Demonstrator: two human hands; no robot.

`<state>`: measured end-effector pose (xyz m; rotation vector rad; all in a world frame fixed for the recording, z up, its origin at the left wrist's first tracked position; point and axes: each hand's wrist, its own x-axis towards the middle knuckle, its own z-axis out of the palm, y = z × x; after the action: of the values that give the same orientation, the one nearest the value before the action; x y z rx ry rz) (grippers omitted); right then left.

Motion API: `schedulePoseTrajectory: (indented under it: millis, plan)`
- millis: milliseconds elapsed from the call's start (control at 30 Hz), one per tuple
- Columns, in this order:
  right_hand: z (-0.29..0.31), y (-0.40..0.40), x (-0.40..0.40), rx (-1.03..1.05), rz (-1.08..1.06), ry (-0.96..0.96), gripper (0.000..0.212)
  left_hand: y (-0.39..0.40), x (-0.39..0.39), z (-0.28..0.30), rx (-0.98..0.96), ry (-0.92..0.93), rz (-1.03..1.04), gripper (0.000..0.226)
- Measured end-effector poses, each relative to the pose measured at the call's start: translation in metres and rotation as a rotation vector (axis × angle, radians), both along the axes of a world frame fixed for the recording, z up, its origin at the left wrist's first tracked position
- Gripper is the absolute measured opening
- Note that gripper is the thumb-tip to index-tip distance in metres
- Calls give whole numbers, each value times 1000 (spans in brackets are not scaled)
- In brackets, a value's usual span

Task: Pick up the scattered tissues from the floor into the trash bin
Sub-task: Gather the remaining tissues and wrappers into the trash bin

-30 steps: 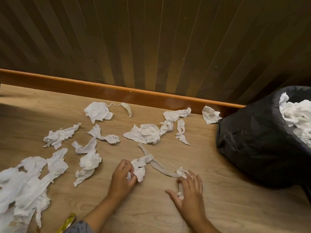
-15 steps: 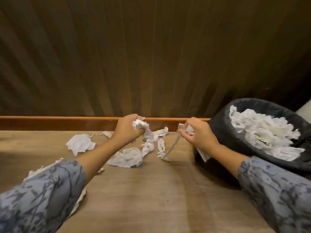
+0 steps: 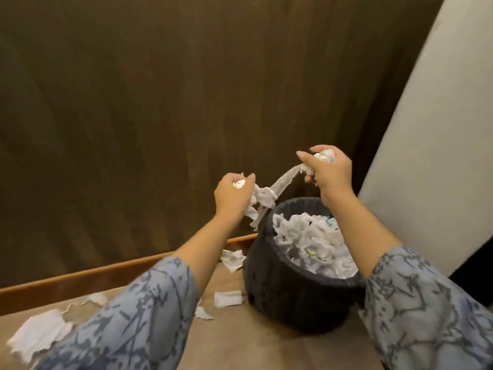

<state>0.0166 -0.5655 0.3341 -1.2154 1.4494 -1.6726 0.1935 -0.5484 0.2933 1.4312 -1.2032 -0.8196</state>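
1. Biggest thing in shot, the dark panelled wall (image 3: 160, 102) fills the background, with a pale slanted panel (image 3: 440, 129) at the right edge and a wooden skirting board (image 3: 106, 273) running along the bottom of the wall.
2. Down on the wooden floor (image 3: 266, 351), the black trash bin (image 3: 290, 303) stands at the right, and it is well loaded: white tissues in the bin (image 3: 314, 241) are heaped close to the rim. A good share of the job looks done.
3. Both arms are up, patterned sleeves (image 3: 138, 316) in the foreground, and both hands are busy above the bin.
4. The right hand (image 3: 329, 172) is highest, curled round a crumpled wad, roughly over the bin's far rim.
5. The left hand (image 3: 232, 193) sits lower and just left of the bin, fingers clenched round the other end of the load.
6. Between them stretches the tissue strip (image 3: 269, 193), one twisted band from fist to fist, with ragged ends dangling beside the bin's left rim. It is in the air, not yet inside; my read is that the drop comes next, and the left end needs carrying over the opening or it may fall outside.
7. Plenty left: a large flat tissue (image 3: 37, 335) at bottom left, a crumpled tissue (image 3: 233, 259) by the skirting board touching or just beside the bin, and a small scrap (image 3: 228, 299) near the bin's base, plus smaller bits around.
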Motion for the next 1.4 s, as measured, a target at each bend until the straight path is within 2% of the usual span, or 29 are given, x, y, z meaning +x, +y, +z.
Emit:
schedulePoseTrajectory:
  millis: [133,267,333,367,433,500,533,567,600,667,733,833,900,967,1100,1200,1300,1333,1400]
  plan:
    - [4,1,-43,5,-149,3,29,1,-52,-16,-36,256,-69,46]
    - [-8,2,-76,34,-276,42,31,-2,-87,-44,-102,198,-19,26]
    - [-18,3,-81,13,-359,103,30,-6,-97,-57,-76,151,-75,24]
    - [-24,4,-82,-1,-402,142,30,-10,-100,-65,-48,86,-118,25]
    - [-39,7,-84,-21,-442,227,33,-20,-102,-85,2,-283,-224,33]
    - [-58,9,-83,12,-372,338,40,-26,-99,-99,51,-694,-379,51]
    - [-69,8,-82,65,-295,424,46,-28,-98,-103,68,-767,-465,57]
    - [-81,6,-80,153,-196,536,53,-27,-96,-102,77,-741,-554,56]
    - [-94,6,-76,280,-86,667,60,-25,-93,-97,75,-640,-635,51]
    - [-116,4,-63,537,49,879,62,-23,-83,-81,76,-283,-675,46]
    - [-126,1,-52,524,25,896,52,-29,-63,-66,153,-46,-576,50]
    - [-121,-5,-35,176,-156,796,33,-35,-17,-56,179,9,-479,51]
    - [-106,-10,-15,16,-203,734,23,-34,19,-55,163,52,-424,45]
    - [-92,-13,15,-85,-142,688,20,-29,57,-61,173,54,-315,38]
    - [-86,-7,82,-135,193,578,15,-10,133,-112,315,-69,11,25]
    - [-119,-4,131,78,436,476,12,24,174,-165,488,-128,192,21]
    - [-179,1,169,622,634,299,59,56,200,-211,674,-190,323,29]
    - [-207,5,179,756,662,349,71,64,207,-224,749,-233,387,32]
    - [-268,10,195,914,651,604,79,74,213,-245,956,-269,500,45]
